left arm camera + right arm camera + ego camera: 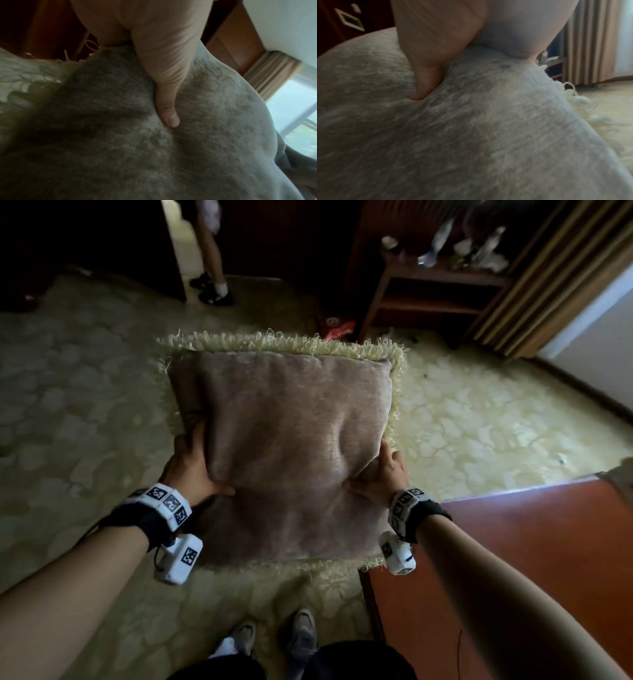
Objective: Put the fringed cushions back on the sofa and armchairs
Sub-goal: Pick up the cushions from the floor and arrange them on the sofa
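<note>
Velvety taupe fringed cushion (284, 440) hangs above the carpet (85, 392), my left hand (191, 465) and right hand (383, 470) pinching its near corners, thumbs dug in. I see no sofa; its trailing fringe could snag the wooden table (531, 559) corner.

Pale patterned carpet (85, 412), dark wooden shelf unit (431, 292), striped curtain (561, 278), reddish table (534, 559)

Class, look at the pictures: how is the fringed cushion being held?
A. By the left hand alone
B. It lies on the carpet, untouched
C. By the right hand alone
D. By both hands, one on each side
D: the left hand and right hand each grip a side of the cushion, thumbs pressed into its top.
</note>
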`<state>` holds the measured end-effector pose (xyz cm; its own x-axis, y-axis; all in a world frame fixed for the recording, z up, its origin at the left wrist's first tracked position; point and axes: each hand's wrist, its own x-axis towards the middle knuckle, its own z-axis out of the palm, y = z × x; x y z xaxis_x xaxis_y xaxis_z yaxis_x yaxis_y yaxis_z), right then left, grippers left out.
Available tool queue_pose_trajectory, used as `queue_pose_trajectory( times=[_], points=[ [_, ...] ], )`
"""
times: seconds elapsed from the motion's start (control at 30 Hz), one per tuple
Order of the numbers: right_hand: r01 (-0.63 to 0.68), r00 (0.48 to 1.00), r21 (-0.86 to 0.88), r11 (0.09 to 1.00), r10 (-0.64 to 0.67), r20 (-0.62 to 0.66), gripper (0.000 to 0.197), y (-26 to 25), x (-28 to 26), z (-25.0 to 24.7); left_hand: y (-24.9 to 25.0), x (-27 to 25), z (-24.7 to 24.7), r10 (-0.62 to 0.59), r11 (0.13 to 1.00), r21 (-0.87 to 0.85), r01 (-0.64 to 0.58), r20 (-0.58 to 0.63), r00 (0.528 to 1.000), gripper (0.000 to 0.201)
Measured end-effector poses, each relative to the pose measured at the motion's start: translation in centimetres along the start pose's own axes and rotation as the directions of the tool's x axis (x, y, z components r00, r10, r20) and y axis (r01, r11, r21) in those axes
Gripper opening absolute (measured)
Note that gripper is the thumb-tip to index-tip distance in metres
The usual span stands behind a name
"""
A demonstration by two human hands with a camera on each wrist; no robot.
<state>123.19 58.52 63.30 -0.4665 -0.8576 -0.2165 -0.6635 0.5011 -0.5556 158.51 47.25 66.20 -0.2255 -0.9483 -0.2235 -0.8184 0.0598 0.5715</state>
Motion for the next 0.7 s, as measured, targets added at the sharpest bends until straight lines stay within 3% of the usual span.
queue_pose_trajectory(
  times=[0.13,0.27,0.47,0.7],
  points=[
    [-0.116,0.982,0.031,0.993,0.119,-0.144,0.120,1.8,-5.5,-5.6,6.0,0.8,-0.7,0.202,0.978,0.027,-0.205,0.090,0.975,0.148],
    [-0.223,0.930,0.108,0.969,0.245,-0.274,0.118,4.0,-12.7,-9.8,12.4,0.5,0.2,0.366,0.927,0.018,-0.374,0.163,0.916,0.149],
    [-0.422,0.747,0.237,0.875,0.484,-0.456,0.121,9.4,-26.1,-13.9,21.8,-4.8,5.3,0.617,0.767,-0.027,-0.641,0.304,0.726,0.148],
    [-0.550,0.484,0.426,0.718,0.690,-0.538,0.129,16.4,-43.0,-15.1,31.3,-16.1,12.8,0.787,0.517,-0.113,-0.849,0.454,0.418,0.154]
  ],
)
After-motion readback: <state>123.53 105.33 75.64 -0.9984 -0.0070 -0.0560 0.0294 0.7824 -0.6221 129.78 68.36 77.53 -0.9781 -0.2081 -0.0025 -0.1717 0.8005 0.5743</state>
